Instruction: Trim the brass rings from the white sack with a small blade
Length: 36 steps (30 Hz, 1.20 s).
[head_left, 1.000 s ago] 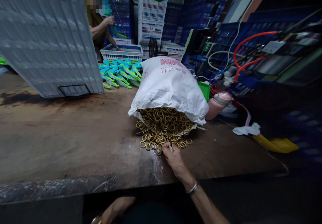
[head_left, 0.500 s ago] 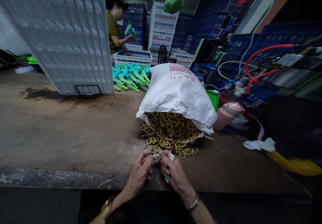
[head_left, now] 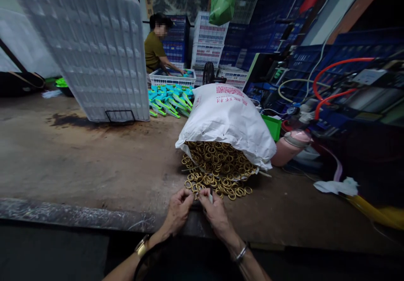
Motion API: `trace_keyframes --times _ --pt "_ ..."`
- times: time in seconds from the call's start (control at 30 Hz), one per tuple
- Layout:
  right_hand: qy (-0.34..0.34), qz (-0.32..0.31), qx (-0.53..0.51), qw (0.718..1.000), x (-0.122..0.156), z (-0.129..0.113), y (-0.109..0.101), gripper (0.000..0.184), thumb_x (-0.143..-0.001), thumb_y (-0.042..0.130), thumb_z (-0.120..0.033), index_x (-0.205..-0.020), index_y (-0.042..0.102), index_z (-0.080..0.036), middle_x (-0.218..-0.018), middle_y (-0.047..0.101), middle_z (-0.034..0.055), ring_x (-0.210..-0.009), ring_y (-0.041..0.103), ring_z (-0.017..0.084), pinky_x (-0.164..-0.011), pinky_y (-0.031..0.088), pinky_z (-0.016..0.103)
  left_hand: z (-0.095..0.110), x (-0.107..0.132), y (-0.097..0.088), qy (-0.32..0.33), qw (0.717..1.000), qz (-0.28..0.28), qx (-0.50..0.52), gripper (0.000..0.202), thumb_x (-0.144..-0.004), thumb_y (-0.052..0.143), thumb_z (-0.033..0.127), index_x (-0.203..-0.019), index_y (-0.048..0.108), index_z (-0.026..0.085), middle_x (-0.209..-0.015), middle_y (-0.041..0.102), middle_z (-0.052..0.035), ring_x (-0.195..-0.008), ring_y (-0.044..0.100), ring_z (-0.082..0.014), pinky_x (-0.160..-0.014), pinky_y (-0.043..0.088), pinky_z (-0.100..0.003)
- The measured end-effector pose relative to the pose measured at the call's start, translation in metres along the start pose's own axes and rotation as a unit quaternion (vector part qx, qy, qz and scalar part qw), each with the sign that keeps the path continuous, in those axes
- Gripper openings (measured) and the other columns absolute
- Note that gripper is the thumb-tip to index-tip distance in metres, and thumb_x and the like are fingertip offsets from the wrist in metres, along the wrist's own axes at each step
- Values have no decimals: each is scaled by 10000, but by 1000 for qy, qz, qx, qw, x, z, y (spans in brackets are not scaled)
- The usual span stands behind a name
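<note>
My left hand [head_left: 178, 209] is closed in a pinch at the table's front, its fingertips beside the brass-coloured rings. What it pinches is hidden by the fingers. Close by on the right, my right hand [head_left: 217, 216] is wrapped round a small slim tool [head_left: 211, 196] with a pale body and a dark end; its exact kind is unclear. Just beyond both hands lies a spill of brass-coloured rings [head_left: 232, 188]. They come from the open mouth of a white woven sack [head_left: 227, 117] lying on its side with red print on it.
Left on the worktable [head_left: 94, 159] stands a tall translucent ribbed plastic panel [head_left: 104, 62] on a black wire stand. Behind the sack are turquoise-and-green clips [head_left: 168, 100]. A co-worker [head_left: 154, 51] reaches into a white crate [head_left: 172, 79]. At right, a pink bottle [head_left: 290, 146] and red hoses [head_left: 328, 66].
The view has tilted up and shifted slightly left. My hands have drawn closer together at the rings. The co-worker's raised hand with a clip has lowered into the crate.
</note>
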State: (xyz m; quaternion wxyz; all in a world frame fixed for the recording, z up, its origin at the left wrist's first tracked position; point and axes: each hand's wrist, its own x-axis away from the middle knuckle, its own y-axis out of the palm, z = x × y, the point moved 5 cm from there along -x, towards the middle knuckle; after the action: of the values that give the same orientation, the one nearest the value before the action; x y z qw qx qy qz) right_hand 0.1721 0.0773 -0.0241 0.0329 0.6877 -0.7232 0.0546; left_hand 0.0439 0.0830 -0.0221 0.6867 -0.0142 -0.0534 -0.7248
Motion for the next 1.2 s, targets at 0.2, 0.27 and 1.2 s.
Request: trace_keyframes --times 0.2,0.27,1.2 --pt "-130 -8 196 972 -5 -21 -2 211 -795 450 -270 -939 590 -204 -828 640 24 -747 570 152 -695 428 249 11 -4 -8 117 977 -10 -175 114 -736 552 252 -674 622 185 -613 562 -6 -588 471 -141 -599 360 -242" --pt "-157 -39 218 962 -6 -21 3 236 -796 438 -232 -980 586 -215 -869 649 30 -781 584 159 -720 426 255 13 -5 -9 130 975 -17 -179 83 -717 578 247 -696 641 197 -655 591 -24 -632 498 -159 -647 375 -257" --pt "24 -66 33 997 -21 8 11 280 -786 495 -440 -691 519 -178 -507 468 -56 -472 406 84 -476 329 201 0 -4 9 -78 989 -124 17 336 -774 504 489 -709 488 159 -580 502 39 -400 385 -42 -401 309 -170"
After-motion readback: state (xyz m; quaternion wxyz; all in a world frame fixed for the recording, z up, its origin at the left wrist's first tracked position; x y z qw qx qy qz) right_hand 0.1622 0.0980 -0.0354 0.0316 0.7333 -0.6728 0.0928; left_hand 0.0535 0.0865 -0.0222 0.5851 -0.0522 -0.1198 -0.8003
